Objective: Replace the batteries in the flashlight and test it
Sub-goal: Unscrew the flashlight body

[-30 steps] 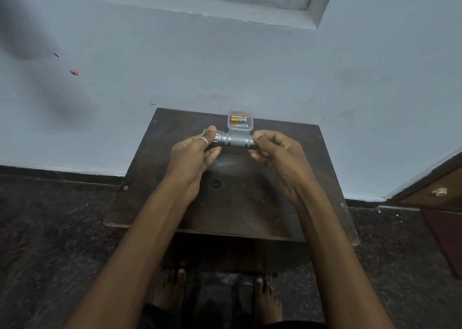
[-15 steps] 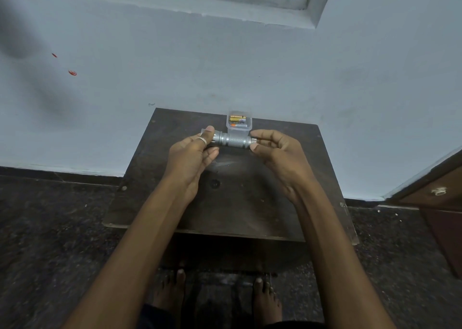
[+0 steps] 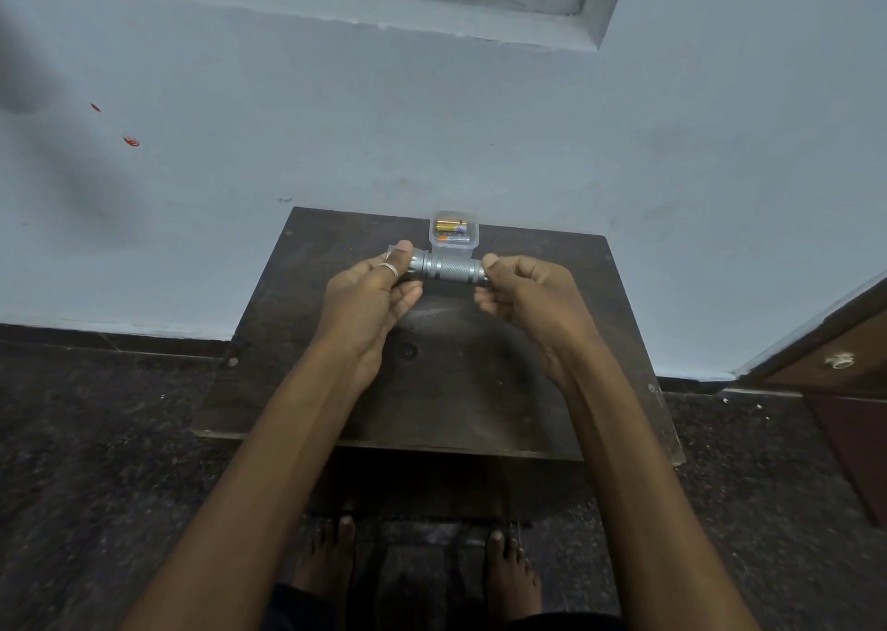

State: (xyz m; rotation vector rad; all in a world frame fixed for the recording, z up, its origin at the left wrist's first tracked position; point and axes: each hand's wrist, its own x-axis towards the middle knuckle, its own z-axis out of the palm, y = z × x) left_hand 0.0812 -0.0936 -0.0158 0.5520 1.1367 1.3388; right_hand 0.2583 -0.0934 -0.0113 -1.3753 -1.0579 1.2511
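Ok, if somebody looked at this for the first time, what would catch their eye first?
Most likely the silver flashlight, held level over the middle of the dark wooden table, with the left hand gripping one end and the right hand pinching the other. Just behind it, near the table's far edge, a small clear plastic box holds batteries. Bare feet show on the floor below the table.

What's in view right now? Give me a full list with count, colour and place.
flashlight: one, silver, held level above the table, between both hands
batteries: at least two, gold and orange-marked, inside the box
box: one, clear plastic, table's far edge
table: one, dark brown, against the wall
cabinet: one, brown with a pale knob, far right
left hand: one, ringed, gripping the flashlight's left end
right hand: one, fingers on the right end
feet: two, bare, below the table
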